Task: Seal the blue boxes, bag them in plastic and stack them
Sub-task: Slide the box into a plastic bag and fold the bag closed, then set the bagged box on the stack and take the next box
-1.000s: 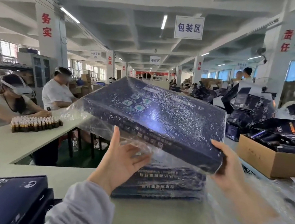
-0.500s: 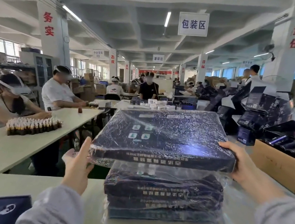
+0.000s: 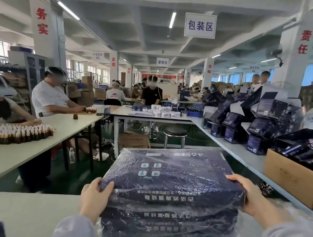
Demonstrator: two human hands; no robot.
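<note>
Head view, lower centre of the frame: a person's left hand (image 3: pixel 93 197) grips the near-left corner of a plastic-bagged blue box (image 3: pixel 174 175), fingers (image 3: pixel 106 186) curled over its top edge, as the box sits atop a stack (image 3: pixel 167 228) of bagged boxes on the pale bench (image 3: pixel 12 213). At lower right, the right hand (image 3: pixel 248 196) clasps the box's right edge, its fingers wrapped over the rim. The box appears to overhang the pile slightly to the right. Squaring its corners with those beneath before letting go, with loose film tucked clear, would likely give a steadier stack.
</note>
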